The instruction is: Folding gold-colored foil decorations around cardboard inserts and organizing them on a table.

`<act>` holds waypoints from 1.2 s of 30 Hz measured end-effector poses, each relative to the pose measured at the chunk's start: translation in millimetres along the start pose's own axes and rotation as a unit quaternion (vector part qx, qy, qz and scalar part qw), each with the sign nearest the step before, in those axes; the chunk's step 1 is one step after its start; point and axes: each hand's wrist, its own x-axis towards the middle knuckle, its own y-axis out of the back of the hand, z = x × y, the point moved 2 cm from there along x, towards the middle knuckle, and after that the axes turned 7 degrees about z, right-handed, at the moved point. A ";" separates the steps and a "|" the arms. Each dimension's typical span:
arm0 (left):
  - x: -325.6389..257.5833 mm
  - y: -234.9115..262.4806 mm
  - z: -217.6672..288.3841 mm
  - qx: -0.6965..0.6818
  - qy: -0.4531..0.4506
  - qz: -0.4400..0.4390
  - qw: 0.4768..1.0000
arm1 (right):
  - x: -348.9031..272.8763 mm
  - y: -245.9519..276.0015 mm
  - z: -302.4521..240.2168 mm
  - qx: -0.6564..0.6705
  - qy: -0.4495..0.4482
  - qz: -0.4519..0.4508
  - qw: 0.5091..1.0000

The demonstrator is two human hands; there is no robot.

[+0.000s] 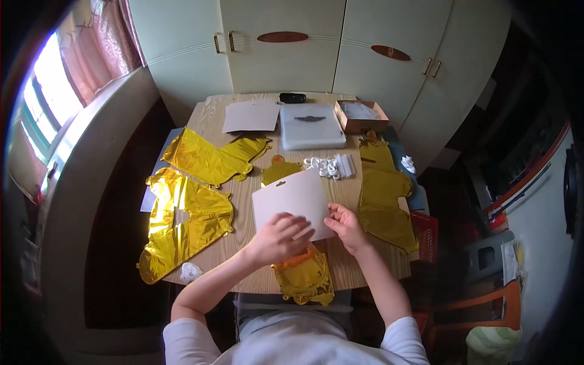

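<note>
A white card (291, 198) with a small hanger slot near its top corner is held tilted above the table's near half. My right hand (345, 227) pinches it at the right edge between thumb and fingers. Across its lower part lies my left hand (285, 237), fingers loosely bent and apart, slightly blurred; I see nothing in it. Just below is a folded gold foil balloon (302, 280) with an orange patch, reaching over the table's front edge. Another gold foil piece (281, 171) shows partly behind the card.
Flat gold foil balloons (188, 219) cover the table's left side; more gold foil (383, 198) lies right. Behind stand white cards (252, 115), a stack of clear plastic bags (312, 131) and an open box (363, 125). White ribbon coils (322, 166) sit mid-table. A wooden chair (480, 313) is lower right.
</note>
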 end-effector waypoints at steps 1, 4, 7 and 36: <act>-3.0 0.0 -4.2 0.009 0.064 -0.017 0.998 | 2.8 6.4 6.8 0.002 0.003 0.003 1.000; -42.4 -12.7 -29.0 -0.008 0.214 -0.105 0.971 | 15.4 19.1 27.7 -0.055 0.005 0.014 0.998; -78.4 -31.5 -44.7 -0.041 0.271 -0.170 0.946 | 26.3 23.6 43.3 -0.100 0.023 0.032 0.994; -92.1 -38.4 -41.5 -0.067 0.241 -0.190 0.949 | 12.5 17.0 52.8 -0.565 0.340 -0.057 0.750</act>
